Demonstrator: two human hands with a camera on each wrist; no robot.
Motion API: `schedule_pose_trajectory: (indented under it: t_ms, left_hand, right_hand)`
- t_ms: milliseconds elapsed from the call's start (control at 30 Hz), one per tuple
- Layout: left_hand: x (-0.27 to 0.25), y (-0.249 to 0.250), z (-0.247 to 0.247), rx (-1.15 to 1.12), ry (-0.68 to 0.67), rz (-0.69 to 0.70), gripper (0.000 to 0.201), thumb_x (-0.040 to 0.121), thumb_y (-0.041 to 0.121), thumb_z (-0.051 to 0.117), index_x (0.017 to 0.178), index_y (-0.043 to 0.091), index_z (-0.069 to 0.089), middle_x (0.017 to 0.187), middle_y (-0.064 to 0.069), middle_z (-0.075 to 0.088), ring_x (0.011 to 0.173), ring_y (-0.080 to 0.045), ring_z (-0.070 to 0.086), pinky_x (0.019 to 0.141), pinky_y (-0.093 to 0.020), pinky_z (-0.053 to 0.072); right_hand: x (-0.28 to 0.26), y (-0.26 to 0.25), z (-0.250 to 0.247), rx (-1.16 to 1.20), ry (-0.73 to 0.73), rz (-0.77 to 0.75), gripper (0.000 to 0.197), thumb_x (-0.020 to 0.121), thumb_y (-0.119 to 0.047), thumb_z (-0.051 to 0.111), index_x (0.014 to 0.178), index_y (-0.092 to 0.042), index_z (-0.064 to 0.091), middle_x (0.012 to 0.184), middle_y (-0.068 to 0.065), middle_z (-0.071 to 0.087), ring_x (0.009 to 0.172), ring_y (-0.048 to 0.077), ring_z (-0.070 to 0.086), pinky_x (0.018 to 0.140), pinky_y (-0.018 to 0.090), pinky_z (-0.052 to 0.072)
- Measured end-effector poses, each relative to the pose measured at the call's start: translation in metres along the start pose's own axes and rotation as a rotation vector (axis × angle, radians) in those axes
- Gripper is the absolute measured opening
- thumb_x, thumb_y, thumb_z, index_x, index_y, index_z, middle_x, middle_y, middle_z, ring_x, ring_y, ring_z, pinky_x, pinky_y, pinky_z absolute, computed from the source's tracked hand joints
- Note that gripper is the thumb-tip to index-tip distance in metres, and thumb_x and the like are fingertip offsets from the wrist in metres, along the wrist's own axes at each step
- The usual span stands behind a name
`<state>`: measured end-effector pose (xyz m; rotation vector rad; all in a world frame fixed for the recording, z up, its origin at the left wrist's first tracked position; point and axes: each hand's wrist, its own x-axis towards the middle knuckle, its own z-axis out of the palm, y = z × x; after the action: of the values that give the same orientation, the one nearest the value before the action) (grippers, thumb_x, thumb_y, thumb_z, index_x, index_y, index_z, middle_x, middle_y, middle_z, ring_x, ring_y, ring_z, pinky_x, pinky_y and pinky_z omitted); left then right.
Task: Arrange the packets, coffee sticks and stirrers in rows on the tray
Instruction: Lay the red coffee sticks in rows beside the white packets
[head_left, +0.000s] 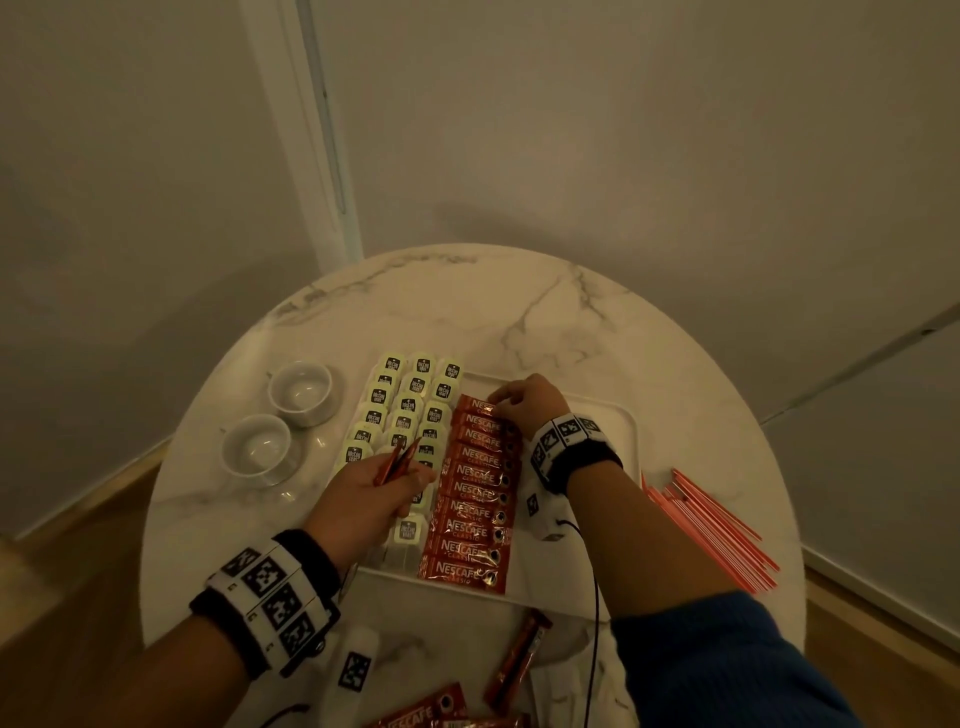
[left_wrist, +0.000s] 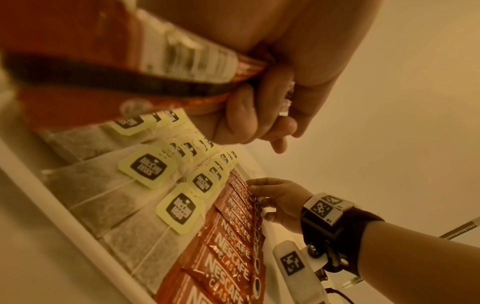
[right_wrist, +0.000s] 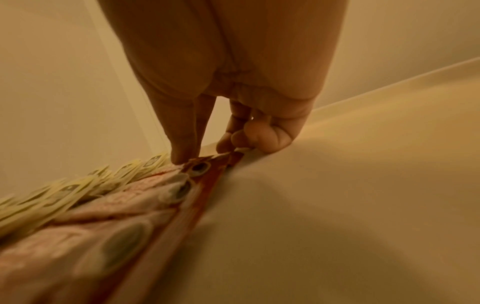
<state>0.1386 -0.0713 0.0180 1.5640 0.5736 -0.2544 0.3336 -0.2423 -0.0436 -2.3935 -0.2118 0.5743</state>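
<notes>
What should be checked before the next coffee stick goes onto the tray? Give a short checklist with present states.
1. Left hand grips spare coffee sticks: ok.
2. Right hand fingertips on the far stick of the Nescafe row: ok.
3. Bare tray floor right of the row: ok.
4. Tea bags in rows: ok.
5. Stirrers on tray: not ok, they lie on the table.
6. Loose sticks near the front edge left to place: not ok.
</notes>
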Motion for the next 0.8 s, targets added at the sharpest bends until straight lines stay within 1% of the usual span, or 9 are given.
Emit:
schedule_pose_trajectory:
  t_ms: [100, 267, 367, 400, 500, 567, 633, 700, 800]
  left_hand:
    - [0.001, 0.001, 0.0, -0.06, -0.025, -0.026, 0.014, 0.093, 0.017, 0.059, 0.097, 0.009, 0.07, 0.054, 0.004, 0.049, 0.042, -0.008, 0.036, 0.039, -0.018, 0.028]
    - [0.0, 0.005, 0.001, -0.126, -0.065, -0.056, 0.015, 0.094, 0.014, 0.056, 0.098, 0.008, 0.07, 0.052, 0.004, 0.049, 0.039, -0.007, 0.031, 0.037, -0.018, 0.024]
    - [0.0, 0.005, 0.003, -0.127, -0.071, -0.055, 0.016, 0.094, 0.014, 0.056, 0.101, 0.006, 0.068, 0.051, 0.005, 0.048, 0.039, -0.008, 0.03, 0.037, -0.018, 0.023]
    - [-0.001, 0.005, 0.003, -0.123, -0.069, -0.054, 0.016, 0.094, 0.014, 0.056, 0.101, 0.005, 0.068, 0.051, 0.005, 0.048, 0.04, -0.008, 0.031, 0.037, -0.019, 0.024]
    - [-0.003, 0.003, 0.004, -0.104, -0.046, -0.056, 0.016, 0.093, 0.015, 0.057, 0.1, 0.006, 0.069, 0.053, 0.004, 0.048, 0.041, -0.008, 0.033, 0.038, -0.018, 0.026]
    - [-0.004, 0.001, 0.006, -0.104, -0.038, -0.061, 0.016, 0.094, 0.014, 0.057, 0.1, 0.007, 0.07, 0.053, 0.003, 0.048, 0.04, -0.007, 0.034, 0.038, -0.017, 0.026]
    - [-0.004, 0.0, 0.008, -0.106, -0.038, -0.064, 0.016, 0.094, 0.013, 0.056, 0.101, 0.006, 0.069, 0.054, 0.002, 0.047, 0.04, -0.007, 0.034, 0.038, -0.017, 0.026]
    - [-0.005, 0.0, 0.009, -0.097, -0.044, -0.057, 0.016, 0.094, 0.011, 0.056, 0.101, 0.004, 0.069, 0.055, 0.001, 0.047, 0.039, -0.007, 0.034, 0.037, -0.016, 0.027]
    - [-0.005, 0.001, 0.011, -0.083, -0.048, -0.048, 0.016, 0.094, 0.012, 0.056, 0.101, 0.004, 0.068, 0.055, 0.001, 0.047, 0.039, -0.006, 0.035, 0.038, -0.016, 0.028]
  right_hand:
    - [0.0, 0.003, -0.001, 0.032, 0.03, 0.01, 0.015, 0.087, -0.022, 0.069, 0.099, -0.016, 0.074, 0.095, 0.0, 0.063, 0.081, 0.013, 0.059, 0.072, 0.024, 0.048]
    - [-0.006, 0.014, -0.009, -0.012, 0.11, 0.052, 0.016, 0.087, -0.018, 0.066, 0.102, -0.013, 0.069, 0.102, 0.007, 0.067, 0.085, 0.017, 0.06, 0.071, 0.024, 0.043]
    - [-0.011, 0.018, -0.01, -0.022, 0.049, 0.045, 0.022, 0.084, -0.019, 0.07, 0.105, -0.014, 0.067, 0.102, 0.006, 0.065, 0.083, 0.016, 0.059, 0.063, 0.02, 0.042]
    - [-0.012, 0.019, -0.009, -0.018, 0.02, 0.032, 0.025, 0.082, -0.021, 0.071, 0.106, -0.016, 0.067, 0.105, 0.006, 0.063, 0.084, 0.017, 0.058, 0.064, 0.02, 0.042]
    - [-0.015, 0.02, -0.008, -0.036, -0.025, -0.015, 0.037, 0.079, -0.027, 0.075, 0.115, -0.024, 0.065, 0.114, 0.005, 0.051, 0.097, 0.018, 0.053, 0.082, 0.027, 0.042]
    - [-0.017, 0.019, -0.006, -0.05, -0.038, -0.03, 0.044, 0.08, -0.029, 0.075, 0.122, -0.028, 0.062, 0.114, 0.001, 0.043, 0.104, 0.016, 0.048, 0.088, 0.027, 0.04]
    - [-0.017, 0.018, -0.004, -0.071, -0.036, -0.056, 0.045, 0.082, -0.029, 0.074, 0.125, -0.031, 0.062, 0.114, -0.002, 0.039, 0.112, 0.018, 0.045, 0.094, 0.028, 0.039]
    - [-0.016, 0.016, -0.002, -0.126, -0.045, -0.085, 0.042, 0.083, -0.03, 0.072, 0.124, -0.034, 0.062, 0.112, -0.004, 0.038, 0.116, 0.02, 0.042, 0.103, 0.034, 0.04]
    - [-0.015, 0.013, -0.001, -0.211, -0.066, -0.123, 0.037, 0.086, -0.029, 0.067, 0.122, -0.037, 0.063, 0.11, -0.005, 0.038, 0.115, 0.021, 0.041, 0.106, 0.042, 0.04]
